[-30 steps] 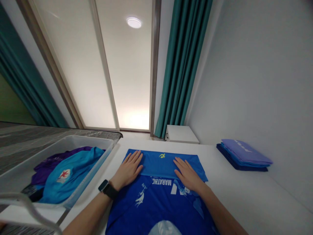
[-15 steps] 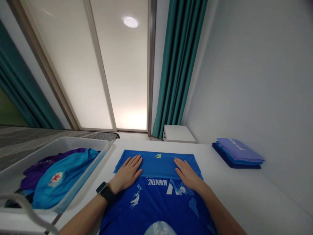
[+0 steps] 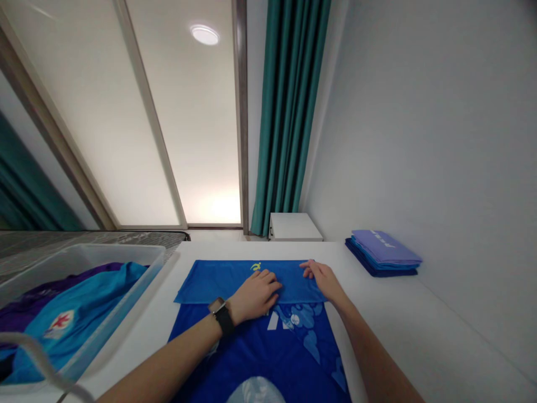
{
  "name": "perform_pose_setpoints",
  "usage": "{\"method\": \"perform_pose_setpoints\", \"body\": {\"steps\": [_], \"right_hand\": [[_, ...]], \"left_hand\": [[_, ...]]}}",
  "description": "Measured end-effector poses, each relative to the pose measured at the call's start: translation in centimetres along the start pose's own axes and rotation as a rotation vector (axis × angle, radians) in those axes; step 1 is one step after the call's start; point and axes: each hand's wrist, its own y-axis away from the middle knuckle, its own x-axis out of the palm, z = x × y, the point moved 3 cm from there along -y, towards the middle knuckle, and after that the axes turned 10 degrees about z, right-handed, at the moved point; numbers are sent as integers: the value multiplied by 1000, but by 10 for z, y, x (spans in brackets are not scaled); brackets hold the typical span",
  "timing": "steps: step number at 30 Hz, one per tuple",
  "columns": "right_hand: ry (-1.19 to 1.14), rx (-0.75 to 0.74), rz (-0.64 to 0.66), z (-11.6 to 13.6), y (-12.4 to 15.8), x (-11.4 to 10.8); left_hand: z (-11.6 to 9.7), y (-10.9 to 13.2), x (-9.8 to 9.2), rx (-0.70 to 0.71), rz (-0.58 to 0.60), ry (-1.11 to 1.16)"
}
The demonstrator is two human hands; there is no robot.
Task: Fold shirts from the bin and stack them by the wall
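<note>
Working over a blue shirt (image 3: 257, 358), lying flat on the white desk (image 3: 423, 347), with its near part running out of view and a lighter-blue folded band (image 3: 216, 278) crossing its far end, bearing a small yellow emblem (image 3: 255, 267). Resting the left hand (image 3: 255, 293) palm down about the middle of the shirt's band, wearing a dark watch (image 3: 224, 319) on that wrist; bending the left fingers (image 3: 268, 276) loosely over the cloth, clasping nothing. Holding the right hand (image 3: 326, 281) at the right end of the shirt's band, curling its fingers inward; not being able to tell, at this size and angle, between pinching cloth and merely hovering.

Judging by the thin, smooth look, expecting a light, limp, slightly slippery handling, with layers sliding and creasing easily but hardly risking damage. Favouring a hold at both outer corners of the shirt's band, pinching the layers together, rather than tugging from one side.

Seeing, left of the shirt, a translucent bin (image 3: 113, 254) holding a loose turquoise garment (image 3: 84, 319) and a purple garment (image 3: 50, 295). Seeing, right of the shirt and well apart, a folded stack (image 3: 384, 253), showing lavender on top. Looking beyond the shirt's far edge, finding a white cabinet (image 3: 296, 226), a teal curtain (image 3: 285, 112) and a frosted door (image 3: 205, 140).
</note>
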Motion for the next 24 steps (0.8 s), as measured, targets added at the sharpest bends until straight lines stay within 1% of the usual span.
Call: {"method": "perform_pose_setpoints", "body": {"steps": [3, 5, 7, 9, 11, 14, 21, 24], "right_hand": [[-69, 49, -96, -21, 1, -23], [-95, 76, -156, -32, 3, -34], [-101, 93, -201, -39, 4, -41], [-99, 104, -226, -44, 5, -43], [-96, 111, -232, -48, 5, -43], [-75, 125, -226, -51, 4, -42], [-49, 128, -215, -54, 2, -39], [-62, 121, -219, -55, 2, -39]], "left_hand": [[-26, -36, 3, 67, -4, 4], [-41, -58, 7, 107, -16, 23], [-55, -76, 11, 137, -25, 33], [-66, -90, 15, 159, -22, 33], [-73, -98, 18, 166, -4, 31], [-78, -105, 22, 154, 28, 25], [-76, -114, 26, 50, 57, 72], [-76, -116, 27, -3, 40, 115]]}}
